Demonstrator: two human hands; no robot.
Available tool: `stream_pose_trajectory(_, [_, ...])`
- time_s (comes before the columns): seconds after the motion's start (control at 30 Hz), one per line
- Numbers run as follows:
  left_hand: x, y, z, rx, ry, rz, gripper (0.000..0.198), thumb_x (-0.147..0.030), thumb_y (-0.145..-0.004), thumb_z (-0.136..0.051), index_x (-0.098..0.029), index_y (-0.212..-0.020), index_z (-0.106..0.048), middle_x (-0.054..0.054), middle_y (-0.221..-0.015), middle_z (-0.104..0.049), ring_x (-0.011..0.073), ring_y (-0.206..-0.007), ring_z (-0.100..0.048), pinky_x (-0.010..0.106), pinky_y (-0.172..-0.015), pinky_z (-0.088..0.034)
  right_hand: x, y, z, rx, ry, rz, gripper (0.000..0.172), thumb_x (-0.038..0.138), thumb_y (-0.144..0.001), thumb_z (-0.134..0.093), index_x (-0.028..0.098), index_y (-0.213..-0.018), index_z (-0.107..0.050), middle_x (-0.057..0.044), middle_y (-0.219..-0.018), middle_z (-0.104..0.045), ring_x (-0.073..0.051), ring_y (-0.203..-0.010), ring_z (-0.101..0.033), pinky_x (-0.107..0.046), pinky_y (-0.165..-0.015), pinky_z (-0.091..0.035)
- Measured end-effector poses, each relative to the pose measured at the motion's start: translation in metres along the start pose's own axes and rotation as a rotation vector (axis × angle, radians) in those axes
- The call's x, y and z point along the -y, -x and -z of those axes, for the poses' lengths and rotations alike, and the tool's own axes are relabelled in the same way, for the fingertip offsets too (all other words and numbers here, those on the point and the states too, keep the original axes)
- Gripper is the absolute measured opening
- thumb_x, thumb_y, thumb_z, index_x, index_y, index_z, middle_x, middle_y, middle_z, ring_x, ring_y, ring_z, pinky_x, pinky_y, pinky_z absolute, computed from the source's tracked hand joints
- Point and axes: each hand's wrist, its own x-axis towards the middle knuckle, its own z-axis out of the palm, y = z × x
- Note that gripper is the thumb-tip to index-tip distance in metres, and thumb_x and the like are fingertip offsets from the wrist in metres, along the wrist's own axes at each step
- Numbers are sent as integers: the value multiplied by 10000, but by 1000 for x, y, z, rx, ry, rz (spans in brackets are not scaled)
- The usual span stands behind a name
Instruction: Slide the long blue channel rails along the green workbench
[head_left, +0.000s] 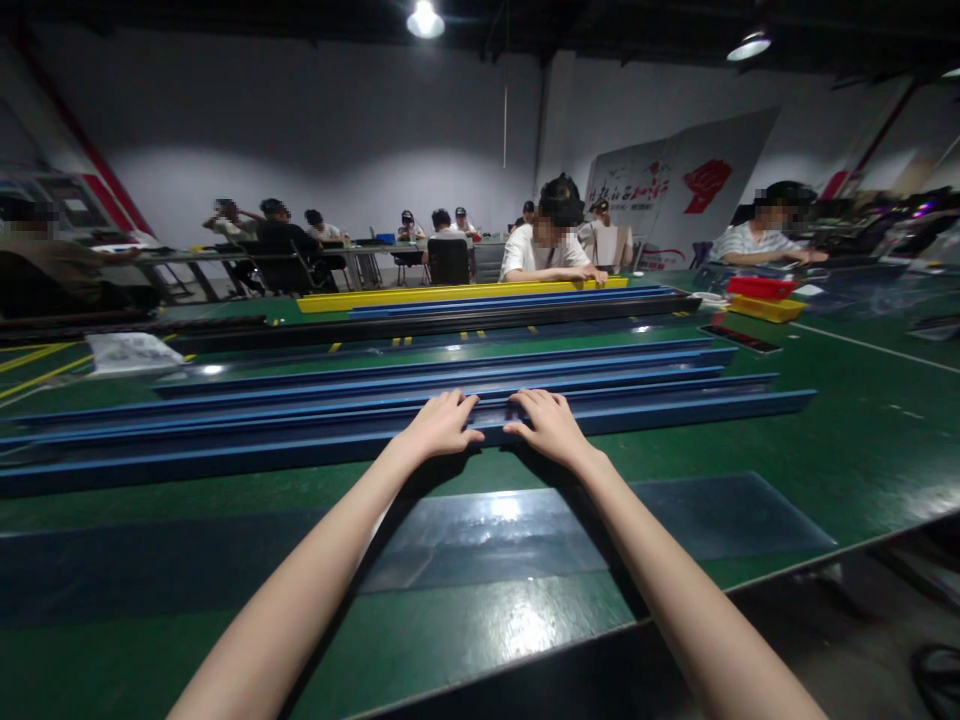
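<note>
Several long blue channel strips [675, 408] lie side by side across the green table [847, 430]. My left hand [444, 424] rests on the nearest blue strip, left of the middle, its fingers over the channel and its thumb at the near wall. My right hand [547, 424] is on the same strip a short way to the right, placed the same way. Both hands seem to grip the strip across its width, with a gap between them. A clear flat plastic sheet [480, 540] lies under my forearms, nearer the table's front edge.
Beyond the strips are a black strip [480, 325] and a yellow strip [450, 294], with a person's hand on the yellow one. Red [759, 289] and yellow [765, 309] trays stand at the back right. A plastic bag [131, 352] lies at left.
</note>
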Motion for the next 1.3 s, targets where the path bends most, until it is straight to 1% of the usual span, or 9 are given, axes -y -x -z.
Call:
stream_pose_trajectory(0.27, [6, 2, 2, -7, 5, 14, 638, -486, -765, -485, -160, -1299, -363, 136, -1185, -474, 284, -1072, -458, 368, -908, -358, -19, 4, 6, 23, -7, -5, 437, 469, -801, -478, 207, -1148, -515, -83, -1228, -533, -216, -1139, -443, -388, -963, -255])
stream_pose_trajectory(0.37, [7, 5, 2, -11, -19, 21, 646, -479, -763, -486, -148, -1303, -361, 138, -1174, -477, 283, -1058, -468, 358, -903, -364, -25, 7, 6, 16, 5, -46, 492, 501, -781, -491, 190, -1161, -512, -89, -1195, -555, -236, -1115, -459, -382, -934, -288])
stream_pose_trajectory(0.53, [13, 9, 5, 9, -30, 23, 650, -482, -752, -501, -150, -1294, -367, 142, -1167, -487, 289, -1048, -481, 361, -879, -379, -19, 5, 0, 2, 37, -32, 510, 520, -785, -473, 180, -1164, -509, -92, -1195, -553, -245, -1112, -454, -385, -919, -292])
stream_pose_trajectory(0.73, [20, 12, 11, 49, -60, 24, 635, -490, -745, -520, -155, -1270, -396, 136, -1174, -495, 288, -1051, -484, 372, -871, -389, -7, 0, -7, 2, 98, -14, 492, 483, -820, -439, 162, -1190, -487, -119, -1228, -527, -257, -1132, -437, -404, -934, -267])
stream_pose_trajectory(0.83, [20, 16, 15, -2, -112, 12, 558, -471, -755, -534, -158, -1212, -463, 135, -1203, -472, 275, -1068, -471, 361, -875, -389, -4, -2, -10, -20, 97, -12, 477, 476, -827, -435, 167, -1187, -493, -119, -1219, -532, -255, -1124, -444, -403, -932, -279])
stream_pose_trajectory(0.97, [20, 21, 19, -93, -171, -17, 468, -464, -778, -529, -163, -1136, -526, 128, -1250, -436, 266, -1118, -434, 357, -883, -386, -3, -5, -15, -65, 68, -22, 466, 464, -815, -466, 165, -1169, -512, -113, -1173, -554, -248, -1094, -467, -393, -904, -331])
stream_pose_trajectory(1.13, [29, 26, 15, -145, -143, 18, 470, -488, -821, -464, -161, -1154, -516, 118, -1243, -452, 250, -1114, -437, 346, -878, -389, -7, -7, -24, -187, 40, -35, 437, 477, -787, -496, 172, -1092, -567, -144, -1285, -438, -270, -1161, -415, -407, -907, -365])
stream_pose_trajectory(1.2, [36, 29, 11, -164, -132, 45, 475, -490, -831, -445, -163, -1169, -504, 116, -1243, -454, 245, -1106, -440, 342, -878, -385, -9, -9, -26, -193, 32, -38, 433, 475, -789, -491, 174, -1091, -567, -146, -1273, -448, -271, -1155, -424, -412, -906, -372])
stream_pose_trajectory(1.3, [46, 32, 7, -182, -116, 99, 499, -510, -847, -395, -159, -1190, -487, 113, -1229, -471, 246, -1083, -450, 357, -877, -376, -12, -11, -26, -172, 31, -43, 476, 496, -785, -484, 169, -1127, -544, -143, -1245, -483, -267, -1147, -436, -410, -912, -368])
